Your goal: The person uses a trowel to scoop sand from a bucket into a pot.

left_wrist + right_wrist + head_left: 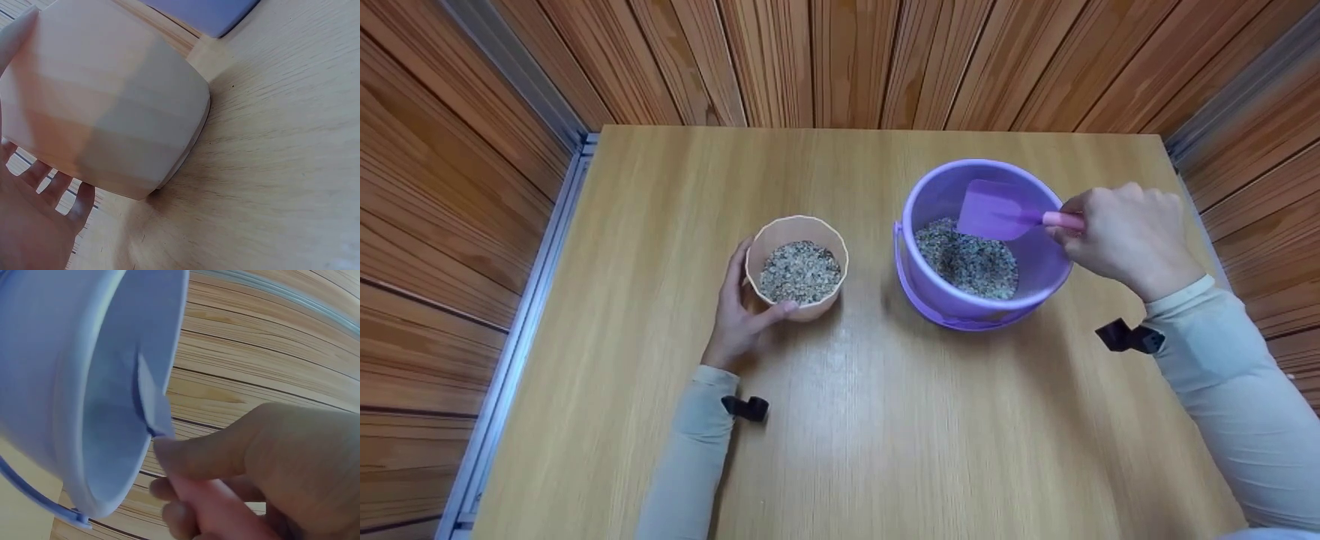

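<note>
My left hand (pixel 739 319) holds a peach-coloured pot (pixel 816 310) with a scalloped rim, its thumb at the near edge and its fingers along the left side. Grey-white gravel (pixel 801 271) lies inside the pot. In the left wrist view, the pot's pale side (pixel 112 95) fills much of the picture and its base is on the table. My right hand (pixel 1132 236) grips the pink handle (pixel 1063 220) of a toy shovel with a purple blade (pixel 994 210). That blade is over the inside of a purple bucket (pixel 934 289), above more gravel (pixel 979 266).
The bucket's handle (pixel 952 321) hangs down along its near side. Pot and bucket stand apart on a wooden table (pixel 840 435). Wood-plank walls (pixel 847 64) enclose the back and sides, with metal rails (pixel 521 356) at the edges. Each wrist bears a black mount (pixel 746 409).
</note>
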Available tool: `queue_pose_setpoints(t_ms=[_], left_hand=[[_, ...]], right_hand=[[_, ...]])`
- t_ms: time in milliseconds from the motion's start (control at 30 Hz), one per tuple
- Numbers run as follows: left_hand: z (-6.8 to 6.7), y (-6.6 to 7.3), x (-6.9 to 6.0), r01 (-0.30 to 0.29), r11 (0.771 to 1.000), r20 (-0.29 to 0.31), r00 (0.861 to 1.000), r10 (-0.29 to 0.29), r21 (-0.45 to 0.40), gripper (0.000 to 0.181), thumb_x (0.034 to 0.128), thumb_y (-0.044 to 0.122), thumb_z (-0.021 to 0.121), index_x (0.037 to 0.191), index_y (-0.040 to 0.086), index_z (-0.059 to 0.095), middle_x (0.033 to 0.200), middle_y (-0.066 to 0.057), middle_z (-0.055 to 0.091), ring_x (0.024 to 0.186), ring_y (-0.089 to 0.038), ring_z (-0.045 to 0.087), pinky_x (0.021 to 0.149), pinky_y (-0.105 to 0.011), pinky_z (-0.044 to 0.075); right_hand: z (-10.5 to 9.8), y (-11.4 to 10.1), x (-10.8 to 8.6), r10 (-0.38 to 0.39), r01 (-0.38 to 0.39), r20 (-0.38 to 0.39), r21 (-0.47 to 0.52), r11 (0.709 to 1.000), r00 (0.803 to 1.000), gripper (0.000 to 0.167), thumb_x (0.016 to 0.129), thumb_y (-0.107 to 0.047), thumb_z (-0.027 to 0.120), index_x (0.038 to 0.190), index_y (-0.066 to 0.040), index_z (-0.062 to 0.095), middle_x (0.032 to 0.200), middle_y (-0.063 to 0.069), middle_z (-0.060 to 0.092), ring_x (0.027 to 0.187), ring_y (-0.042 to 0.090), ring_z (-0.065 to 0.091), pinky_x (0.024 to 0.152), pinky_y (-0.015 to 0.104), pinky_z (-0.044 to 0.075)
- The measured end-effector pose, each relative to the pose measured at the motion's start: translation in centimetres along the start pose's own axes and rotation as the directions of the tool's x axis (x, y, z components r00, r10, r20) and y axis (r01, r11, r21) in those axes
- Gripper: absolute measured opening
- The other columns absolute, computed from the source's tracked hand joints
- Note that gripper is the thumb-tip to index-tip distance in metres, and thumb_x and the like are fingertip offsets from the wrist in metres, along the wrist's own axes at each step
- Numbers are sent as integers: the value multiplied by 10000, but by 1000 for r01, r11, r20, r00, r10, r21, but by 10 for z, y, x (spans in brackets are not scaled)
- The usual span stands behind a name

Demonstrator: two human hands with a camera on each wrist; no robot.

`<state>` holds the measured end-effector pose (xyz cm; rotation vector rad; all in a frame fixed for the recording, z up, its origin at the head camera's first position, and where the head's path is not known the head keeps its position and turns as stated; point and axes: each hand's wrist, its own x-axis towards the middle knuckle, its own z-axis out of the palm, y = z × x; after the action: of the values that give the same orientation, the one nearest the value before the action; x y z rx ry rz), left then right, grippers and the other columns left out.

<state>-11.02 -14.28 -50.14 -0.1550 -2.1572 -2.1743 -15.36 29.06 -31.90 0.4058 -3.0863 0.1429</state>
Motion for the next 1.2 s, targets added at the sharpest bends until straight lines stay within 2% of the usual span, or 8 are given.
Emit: queue_pose_setpoints(t_ms=[200,333,433,600,800,967,1200], left_hand=[[0,-2,0,2,1000,-1,1000,-2,-2,1059,746,-3,852,1605,85,239,1639,-75,279,1499,-207,258,1226,-405,220],[0,-3,1,-9,1000,5,1000,9,-19,1053,746,-24,845,1603,86,244,1633,-83,288,1496,-224,264,1227,-417,221],[0,-3,1,-18,999,12,1000,18,-26,1046,751,-26,845,1600,73,243,1628,-86,292,1493,-228,264,1227,-420,224],[0,-2,2,-18,1000,18,1000,18,-10,1049,753,-4,851,1600,62,236,1629,-84,290,1494,-219,261,1226,-407,224],[-1,-1,3,-20,1000,22,1000,20,14,1047,750,29,859,1596,59,244,1627,-83,302,1489,-208,267,1223,-414,218],[0,-1,2,-18,1000,17,1000,18,2,1036,748,-4,849,1593,62,253,1624,-77,305,1488,-209,267,1223,-417,217],[0,-2,0,-13,1000,13,1000,13,-11,1051,747,-4,857,1598,63,242,1629,-77,291,1498,-220,252,1228,-398,210]], right_hand=[[7,-5,5,20,-13,56,-112,994,998,338,947,-305,678,844,8,755,545,65,550,489,260,455,436,397,330],[13,-10,8,-9,28,95,-193,981,995,383,956,-299,655,733,12,682,505,60,488,456,242,428,413,391,346],[18,-13,10,-32,60,120,-241,969,992,359,947,-266,663,725,16,663,511,63,490,452,237,434,414,393,370],[24,-17,14,-42,83,139,-303,949,989,305,923,-186,652,675,-10,638,508,63,475,448,228,416,415,377,361],[30,-25,16,-54,104,137,-389,915,989,226,821,-43,625,603,-57,568,490,45,428,454,197,372,415,349,346],[33,-36,19,-8,89,191,-419,904,982,177,772,-5,587,604,-61,582,495,45,454,471,222,436,446,375,380],[46,-41,29,50,62,247,-424,904,968,254,860,-29,556,609,-51,586,497,41,478,472,208,452,472,367,379]])
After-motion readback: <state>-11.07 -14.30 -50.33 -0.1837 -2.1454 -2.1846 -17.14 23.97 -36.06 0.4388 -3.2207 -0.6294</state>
